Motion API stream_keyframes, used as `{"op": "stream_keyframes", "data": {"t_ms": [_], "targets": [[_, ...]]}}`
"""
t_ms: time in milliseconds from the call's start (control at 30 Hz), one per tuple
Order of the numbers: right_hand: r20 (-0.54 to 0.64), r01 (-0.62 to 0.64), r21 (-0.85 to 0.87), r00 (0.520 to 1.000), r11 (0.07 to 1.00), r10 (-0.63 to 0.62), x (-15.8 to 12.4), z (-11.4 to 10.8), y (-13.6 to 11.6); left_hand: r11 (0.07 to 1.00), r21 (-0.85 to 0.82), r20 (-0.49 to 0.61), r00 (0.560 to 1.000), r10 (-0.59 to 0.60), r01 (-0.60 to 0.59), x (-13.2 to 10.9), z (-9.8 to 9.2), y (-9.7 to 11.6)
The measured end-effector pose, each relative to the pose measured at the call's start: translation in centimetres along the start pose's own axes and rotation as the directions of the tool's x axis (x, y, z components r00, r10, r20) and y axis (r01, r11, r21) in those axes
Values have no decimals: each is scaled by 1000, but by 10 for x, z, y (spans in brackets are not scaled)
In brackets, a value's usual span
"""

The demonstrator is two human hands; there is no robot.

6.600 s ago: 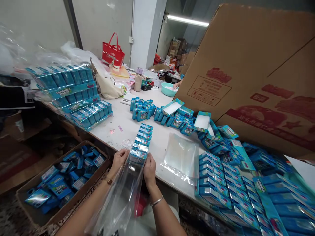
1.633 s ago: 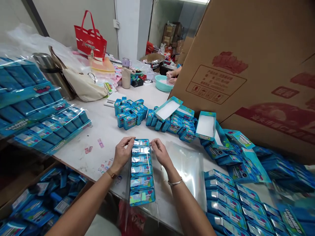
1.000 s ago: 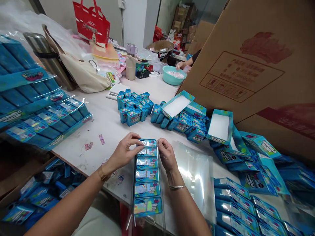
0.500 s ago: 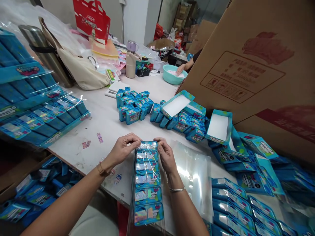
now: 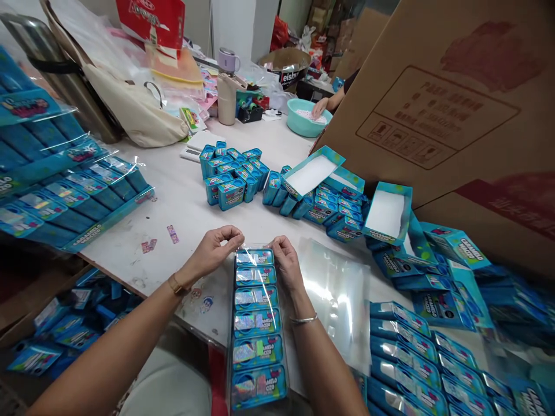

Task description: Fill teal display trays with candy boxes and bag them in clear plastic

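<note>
We pinch the sleeve top.
Our left hand and right hand nip the clear sleeve above six blue boxes, fingertips closed.

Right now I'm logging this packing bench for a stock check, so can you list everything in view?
bagged row of boxes: six, blue, in a clear sleeve at the table's near edge
loose boxes: a cluster, blue, mid-table
open cartons: two, teal with white insides, right of the cluster
clear bags: a flat pile, right of the sleeve
wrapped packs: stacked, blue, left
packed rows: blue, lower right
cardboard box: one, brown, large, right
teal bowl: one, far end, another person's hand in it
red bag: one, top left
table: white
left hand: pinches the sleeve's top left corner
right hand: pinches its top right corner
</note>
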State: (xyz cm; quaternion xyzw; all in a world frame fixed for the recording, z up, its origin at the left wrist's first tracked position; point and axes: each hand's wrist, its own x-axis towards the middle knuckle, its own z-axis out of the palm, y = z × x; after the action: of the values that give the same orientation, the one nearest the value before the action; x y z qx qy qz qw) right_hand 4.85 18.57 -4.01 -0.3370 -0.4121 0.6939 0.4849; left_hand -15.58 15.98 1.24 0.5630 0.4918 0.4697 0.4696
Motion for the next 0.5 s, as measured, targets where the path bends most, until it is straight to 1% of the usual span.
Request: {"op": "stream_keyframes", "data": {"t_ms": [100,200,233,267,333,400,467,500], "targets": [[13,43,29,999,999,-43,8,4,-10,984,176,92,996,9,-25,7,-6,12],[7,95,92,995,991,-96,19,7,-25,923,377,187,982,11,-82,13,-11,20],[-8,110,104,994,988,-110,22,6,-30,908,409,208,978,0,-87,15,-13,22],[-24,119,91,993,989,-118,24,5,-34,911,405,226,974,-17,-78,17,-14,22],[-8,83,-30,996,996,-83,25,2,-39,956,293,254,965,-58,-20,20,-16,21],[69,-15,-206,997,978,30,21,-2,-40,993,97,246,966,-84,61,22,-16,18],[151,-81,-304,980,949,132,16,-3,-37,986,-101,181,977,-111,131,23,-13,13],[175,-83,-302,974,950,141,14,-3,-35,971,-184,137,982,-128,152,23,-10,11]]}}
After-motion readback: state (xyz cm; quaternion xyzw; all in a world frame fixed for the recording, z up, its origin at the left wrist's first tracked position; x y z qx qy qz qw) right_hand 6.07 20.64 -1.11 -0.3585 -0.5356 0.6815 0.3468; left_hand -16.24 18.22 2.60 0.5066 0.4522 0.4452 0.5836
